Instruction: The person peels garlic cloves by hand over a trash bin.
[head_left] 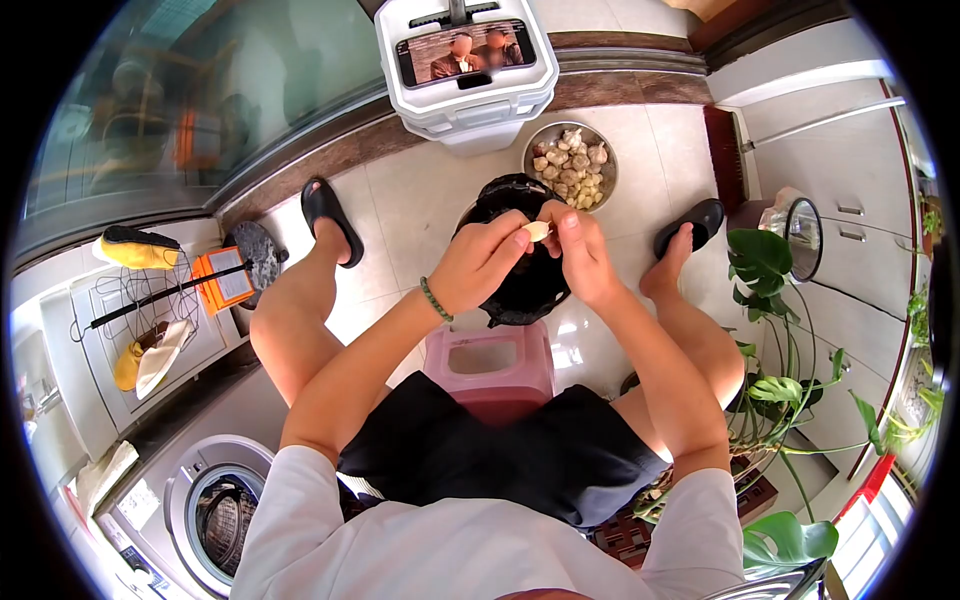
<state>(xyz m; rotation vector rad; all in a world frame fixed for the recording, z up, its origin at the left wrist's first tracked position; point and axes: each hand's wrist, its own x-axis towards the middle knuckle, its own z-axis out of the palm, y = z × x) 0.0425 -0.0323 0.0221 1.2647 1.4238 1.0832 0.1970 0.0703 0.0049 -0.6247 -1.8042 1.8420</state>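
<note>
A pale garlic clove (537, 231) is pinched between the fingertips of my left hand (482, 256), which has a green beaded band at its wrist. My right hand (582, 255) is closed at the clove's right side, its fingertips close to it; what they grip is too small to name. Both hands are above a bin lined with a black bag (515, 292). Beyond them on the floor, a round metal bowl (613, 163) holds garlic bulbs and loose cloves (575, 165).
A white container (470, 105) with a phone (466, 52) on top stands ahead. Between my legs is a pink plastic stool (490, 372). Leafy plants (765, 262) and a small bin (803, 240) are at the right; a washing machine (215, 510) is at the lower left.
</note>
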